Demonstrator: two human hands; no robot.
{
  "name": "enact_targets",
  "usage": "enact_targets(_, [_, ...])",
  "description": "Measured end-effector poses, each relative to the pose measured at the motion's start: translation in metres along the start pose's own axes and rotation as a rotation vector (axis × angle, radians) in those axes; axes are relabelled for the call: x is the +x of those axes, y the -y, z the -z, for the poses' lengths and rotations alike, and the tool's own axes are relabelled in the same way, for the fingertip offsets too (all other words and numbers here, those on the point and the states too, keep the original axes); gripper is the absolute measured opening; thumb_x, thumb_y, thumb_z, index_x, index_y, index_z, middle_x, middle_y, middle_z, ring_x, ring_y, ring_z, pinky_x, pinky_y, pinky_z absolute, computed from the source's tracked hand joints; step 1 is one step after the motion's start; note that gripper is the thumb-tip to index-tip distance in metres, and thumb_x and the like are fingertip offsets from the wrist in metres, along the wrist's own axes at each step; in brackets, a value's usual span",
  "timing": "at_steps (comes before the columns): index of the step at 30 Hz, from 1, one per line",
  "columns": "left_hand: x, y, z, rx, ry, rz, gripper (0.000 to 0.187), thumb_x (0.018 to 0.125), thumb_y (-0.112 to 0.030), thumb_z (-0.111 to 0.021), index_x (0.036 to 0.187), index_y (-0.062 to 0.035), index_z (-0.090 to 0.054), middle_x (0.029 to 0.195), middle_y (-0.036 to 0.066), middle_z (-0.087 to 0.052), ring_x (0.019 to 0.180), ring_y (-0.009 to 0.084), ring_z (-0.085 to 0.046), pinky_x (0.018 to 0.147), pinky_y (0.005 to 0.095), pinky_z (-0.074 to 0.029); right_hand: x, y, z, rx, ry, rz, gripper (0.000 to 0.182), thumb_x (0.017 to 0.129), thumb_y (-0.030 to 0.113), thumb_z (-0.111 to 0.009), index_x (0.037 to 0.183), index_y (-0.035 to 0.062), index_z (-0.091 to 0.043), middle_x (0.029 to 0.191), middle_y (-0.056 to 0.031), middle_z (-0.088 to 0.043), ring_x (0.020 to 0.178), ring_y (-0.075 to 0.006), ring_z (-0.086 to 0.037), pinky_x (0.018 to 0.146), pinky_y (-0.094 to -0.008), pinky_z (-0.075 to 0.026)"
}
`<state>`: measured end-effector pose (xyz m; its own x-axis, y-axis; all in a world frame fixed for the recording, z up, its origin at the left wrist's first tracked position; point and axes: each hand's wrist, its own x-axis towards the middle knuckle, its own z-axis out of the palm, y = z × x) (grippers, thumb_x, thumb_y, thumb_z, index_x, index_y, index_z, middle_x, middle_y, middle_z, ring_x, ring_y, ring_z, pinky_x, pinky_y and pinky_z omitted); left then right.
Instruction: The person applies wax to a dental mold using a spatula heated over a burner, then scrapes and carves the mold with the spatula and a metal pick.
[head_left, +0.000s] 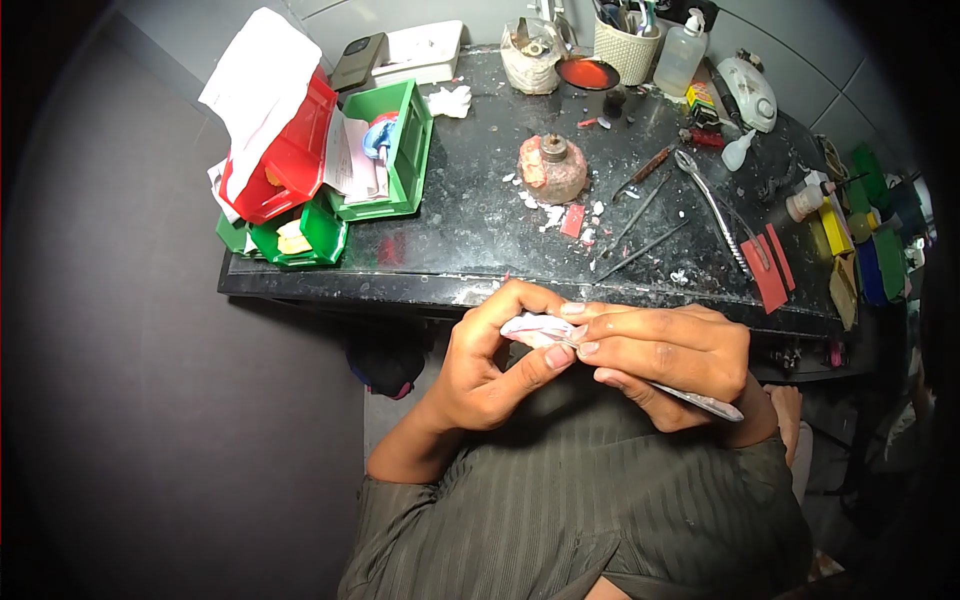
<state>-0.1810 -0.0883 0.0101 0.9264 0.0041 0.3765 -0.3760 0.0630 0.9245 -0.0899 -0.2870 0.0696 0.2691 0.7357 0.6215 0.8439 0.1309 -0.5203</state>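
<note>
My left hand (495, 365) is closed around a small white piece with pink patches (537, 328), gripping it between thumb and curled fingers just in front of the table edge. Pinched in my right hand (668, 358) is a slim metal carving tool (705, 401). Its flat, broad end sticks out below my palm, towards the lower right. The tool's working tip is at the right side of the white piece, partly covered by my fingertips. Fingers of both hands touch around the piece.
On the black table (470, 230) stands a wax-smeared burner bottle (553, 172) amid white crumbs. Metal tools (640, 225), long pliers (712, 205) and red wax strips (766, 275) lie to the right. Green bins (408, 150) and a red bin (300, 160) are at left.
</note>
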Motion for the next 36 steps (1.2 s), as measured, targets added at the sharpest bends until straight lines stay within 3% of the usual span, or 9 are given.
enact_targets(3, [0.000,0.001,0.000,-0.015,0.007,0.005,0.025,0.093,-0.010,-0.070,0.111,0.0027,-0.059,0.099,0.005,-0.064,0.092,0.0088,-0.058,0.083,0.0255,-0.046,-0.001,-0.003,0.001,-0.027,-0.008,0.054,0.022,0.078,0.001,-0.078,0.099,-0.0020,-0.071,0.102,-0.0160,-0.073,0.095,-0.0260,-0.074,0.074,-0.0308,-0.062])
enact_targets(11, [-0.002,0.000,0.001,-0.079,0.009,0.073,0.026,0.094,-0.013,-0.069,0.112,0.0023,-0.059,0.100,0.005,-0.064,0.094,0.0088,-0.057,0.085,0.0263,-0.046,-0.004,-0.005,0.000,-0.008,-0.021,0.057,0.021,0.079,0.001,-0.078,0.098,-0.0026,-0.070,0.102,-0.0162,-0.072,0.092,-0.0253,-0.074,0.073,-0.0302,-0.062])
enact_targets(13, [-0.002,-0.001,-0.001,-0.091,-0.016,0.120,0.032,0.090,-0.019,-0.070,0.108,0.0037,-0.058,0.098,0.009,-0.064,0.090,0.0116,-0.058,0.082,0.0273,-0.045,-0.005,-0.004,-0.001,-0.007,-0.026,0.058,0.021,0.079,0.001,-0.078,0.098,-0.0026,-0.070,0.102,-0.0163,-0.072,0.092,-0.0253,-0.074,0.073,-0.0302,-0.062])
enact_targets(16, [-0.002,0.001,0.002,-0.135,0.025,0.096,0.026,0.093,-0.014,-0.070,0.111,0.0011,-0.059,0.100,0.005,-0.065,0.093,0.0086,-0.057,0.085,0.0261,-0.045,-0.007,-0.004,-0.002,-0.011,-0.026,0.059,0.021,0.079,0.000,-0.077,0.099,-0.0028,-0.070,0.102,-0.0167,-0.072,0.094,-0.0264,-0.074,0.073,-0.0304,-0.062])
enact_targets(18, [-0.003,0.003,0.002,-0.165,0.030,0.098,0.026,0.093,-0.014,-0.070,0.111,0.0010,-0.059,0.099,0.005,-0.065,0.093,0.0087,-0.057,0.085,0.0261,-0.045,-0.009,-0.005,-0.003,0.032,-0.038,0.046,0.012,0.087,0.003,-0.071,0.098,-0.0022,-0.071,0.101,-0.0179,-0.073,0.100,-0.0332,-0.073,0.075,-0.0353,-0.063])
enact_targets(23, [-0.004,0.008,0.001,-0.275,0.025,0.120,0.026,0.093,-0.015,-0.070,0.111,0.0009,-0.059,0.098,0.006,-0.065,0.090,0.0097,-0.059,0.082,0.0264,-0.047,-0.010,-0.005,-0.005,0.028,-0.045,0.063,0.011,0.088,0.002,-0.071,0.098,-0.0030,-0.070,0.100,-0.0177,-0.073,0.100,-0.0350,-0.073,0.075,-0.0361,-0.063])
enact_targets(29, [-0.002,0.011,-0.003,-0.488,0.063,0.176,0.026,0.097,-0.017,-0.066,0.113,0.0008,-0.055,0.096,0.010,-0.066,0.085,0.0148,-0.064,0.068,0.0276,-0.053,-0.017,-0.015,-0.007,0.025,-0.032,0.143,0.015,0.087,-0.001,-0.070,0.101,-0.0048,-0.067,0.101,-0.0185,-0.071,0.101,-0.0383,-0.072,0.075,-0.0381,-0.064])
enact_targets(31, [-0.003,0.017,-0.003,-0.692,0.115,0.260,0.027,0.100,-0.020,-0.061,0.114,0.0005,-0.052,0.096,0.012,-0.067,0.085,0.0181,-0.067,0.064,0.0279,-0.054,-0.021,-0.019,-0.008,0.011,-0.021,0.161,0.016,0.087,-0.002,-0.070,0.102,-0.0052,-0.067,0.101,-0.0192,-0.070,0.102,-0.0393,-0.071,0.075,-0.0387,-0.064])
enact_targets(36, [-0.001,0.027,-0.006,-0.775,0.149,0.283,0.029,0.102,-0.026,-0.058,0.114,0.0001,-0.051,0.099,0.014,-0.067,0.085,0.0194,-0.068,0.062,0.0275,-0.054,-0.032,-0.029,-0.007,-0.076,0.012,0.203,0.020,0.089,-0.001,-0.069,0.107,-0.0060,-0.064,0.106,-0.0216,-0.068,0.103,-0.0397,-0.070,0.078,-0.0401,-0.063])
